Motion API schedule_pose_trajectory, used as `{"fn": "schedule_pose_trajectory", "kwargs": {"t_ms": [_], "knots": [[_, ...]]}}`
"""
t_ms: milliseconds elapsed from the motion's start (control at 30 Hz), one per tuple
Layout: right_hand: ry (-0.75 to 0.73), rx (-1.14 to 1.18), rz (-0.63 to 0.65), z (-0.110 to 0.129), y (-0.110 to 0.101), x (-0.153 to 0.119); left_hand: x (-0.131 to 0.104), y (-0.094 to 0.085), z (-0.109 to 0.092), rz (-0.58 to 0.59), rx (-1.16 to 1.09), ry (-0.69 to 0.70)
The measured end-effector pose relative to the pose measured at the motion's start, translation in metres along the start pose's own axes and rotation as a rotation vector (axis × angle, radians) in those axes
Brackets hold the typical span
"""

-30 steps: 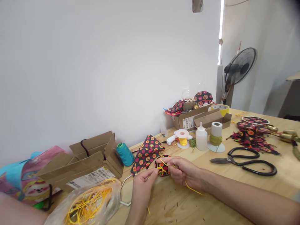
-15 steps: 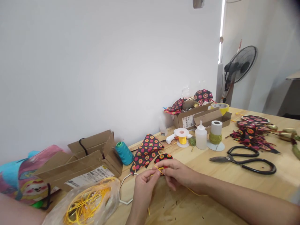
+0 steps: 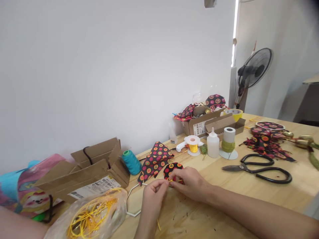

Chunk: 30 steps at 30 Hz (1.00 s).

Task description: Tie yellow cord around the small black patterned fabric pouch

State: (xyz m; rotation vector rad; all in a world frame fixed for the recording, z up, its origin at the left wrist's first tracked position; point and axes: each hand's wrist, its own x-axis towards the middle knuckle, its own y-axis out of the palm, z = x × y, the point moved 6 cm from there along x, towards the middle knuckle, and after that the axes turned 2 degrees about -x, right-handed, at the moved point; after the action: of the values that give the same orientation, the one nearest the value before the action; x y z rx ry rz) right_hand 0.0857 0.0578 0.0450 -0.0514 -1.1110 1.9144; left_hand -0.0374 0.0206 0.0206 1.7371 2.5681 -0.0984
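Note:
My left hand [image 3: 156, 194] is closed in a pinch on a yellow cord [image 3: 170, 181], whose loose end hangs below it near the table. My right hand [image 3: 190, 182] pinches the same cord just to the right, the fingertips of both hands almost meeting. Right behind the fingers lies a round black patterned fabric piece [image 3: 173, 168], partly covered by my right hand. A folded patterned cloth [image 3: 157, 159] rests beyond it, and a white angular frame [image 3: 132, 214] lies left of my left wrist.
Black-handled scissors [image 3: 256, 168] lie on the right. Behind stand a white squeeze bottle [image 3: 213, 146], a yellow cord spool [image 3: 193, 147] and a green cord spool [image 3: 228, 146]. A teal thread cone [image 3: 131, 162], a cardboard box [image 3: 87, 179] and a plastic bag of yellow cord [image 3: 92, 215] are left.
My right hand has turned and its fingers have drawn in closer to my left fingertips. The cord stretch that trailed under my right wrist no longer shows.

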Motion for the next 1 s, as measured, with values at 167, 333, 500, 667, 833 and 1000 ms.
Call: {"fn": "schedule_pose_trajectory", "kwargs": {"t_ms": [167, 333, 500, 667, 833, 1000], "knots": [[-0.058, 0.024, -0.012, 0.003, -0.001, 0.000, -0.001, 0.000, 0.000, 0.042, -0.025, -0.033], [-0.126, 0.027, -0.043, 0.007, -0.002, 0.001, 0.000, -0.004, -0.002, 0.040, -0.034, -0.020], [-0.151, 0.024, -0.041, 0.008, -0.002, 0.000, -0.001, -0.001, -0.002, 0.048, -0.043, -0.011], [-0.136, 0.002, -0.028, 0.007, -0.002, -0.001, 0.000, -0.001, -0.009, 0.027, -0.065, 0.060], [-0.133, -0.026, -0.003, 0.008, -0.003, 0.000, -0.001, -0.002, -0.010, 0.063, -0.089, 0.091], [-0.107, 0.103, 0.011, 0.006, 0.000, 0.002, -0.005, 0.003, -0.011, 0.156, -0.081, 0.079]]}}
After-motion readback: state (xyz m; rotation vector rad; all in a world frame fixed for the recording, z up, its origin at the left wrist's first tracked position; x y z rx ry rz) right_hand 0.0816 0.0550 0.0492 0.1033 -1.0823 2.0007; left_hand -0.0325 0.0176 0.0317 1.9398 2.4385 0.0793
